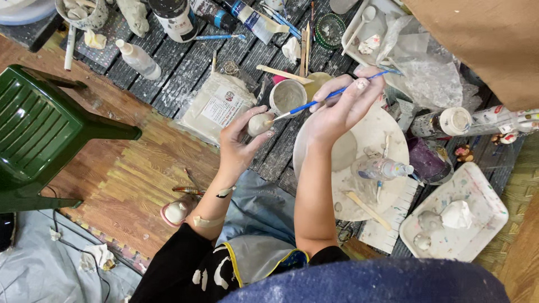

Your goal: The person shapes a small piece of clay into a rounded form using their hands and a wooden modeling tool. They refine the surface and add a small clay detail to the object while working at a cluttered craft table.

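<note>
Head view: our left hand (pixel 238 140) pinches a small clay ball (pixel 259 124) in its fingertips; our right hand (pixel 339 109), at 3 o'clock of it, grips a blue brush (pixel 325 96) between thumb and fingers, tip touching the ball. At 12 o'clock sits a slip cup (pixel 287 96); light strokes and a slowly turned ball should coat evenly.

Things laid out on the table (pixel 185 62)

The cup (pixel 287 95) stands left of the round board (pixel 387 137), which carries a bottle (pixel 384 167); the tray (pixel 483 216) lies right; a chair (pixel 39 129) stands left.
</note>
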